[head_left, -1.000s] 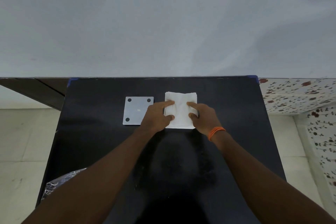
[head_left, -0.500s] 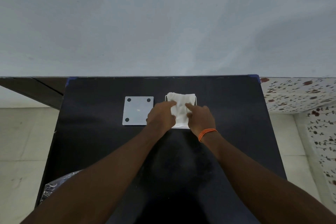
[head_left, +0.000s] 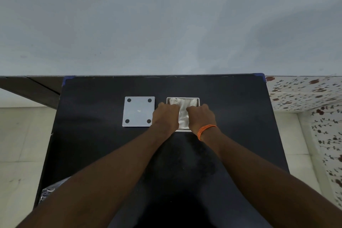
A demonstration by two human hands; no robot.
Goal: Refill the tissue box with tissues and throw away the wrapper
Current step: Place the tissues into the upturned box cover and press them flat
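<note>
A white square tissue box (head_left: 198, 99) stands open on the black table (head_left: 231, 116), with a stack of white tissues (head_left: 183, 114) bent down inside it. My left hand (head_left: 165, 116) presses on the left side of the tissues with curled fingers. Pressing on the right side is my right hand (head_left: 201, 116), which has an orange band at the wrist. The box's flat white lid (head_left: 138, 114), with four dark dots at its corners, lies on the table just left of the box. The near part of the box is hidden by my hands.
A crinkled plastic bag or wrapper (head_left: 50, 190) shows at the table's near left edge. A grey wall rises behind the table. Flower-patterned tiles (head_left: 305, 94) are at the right, and pale floor lies on both sides.
The tissue stack has gone from lying flat on top of the box to being pushed down inside it. Both hands closed in over the middle and pressed downward.
</note>
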